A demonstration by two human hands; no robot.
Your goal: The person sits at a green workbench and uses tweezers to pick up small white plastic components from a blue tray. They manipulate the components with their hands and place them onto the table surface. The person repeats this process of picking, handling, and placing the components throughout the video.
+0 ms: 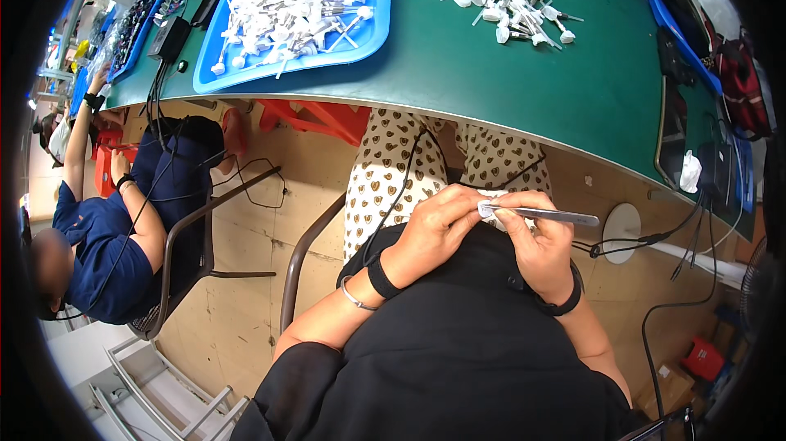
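Above my lap, my left hand [440, 226] pinches a small white plastic piece [485, 209] between thumb and fingertips. My right hand [542, 248] is closed around metal tweezers [565, 217], whose tips meet the white piece. Most of that piece is covered by my fingers. On the green table [458, 85] in front of me, a blue tray [377, 36] is heaped with white-headed parts [295, 3] on thin metal stems. To its right, a loose pile of similar parts [512, 3] lies directly on the tabletop.
A co-worker [110, 257] in dark blue sits on a chair [192, 248] at the left. Black cables [155, 101] hang over the table edge there. A black adapter [716, 171] and more cables are at the right. Red stools [319, 117] stand under the table.
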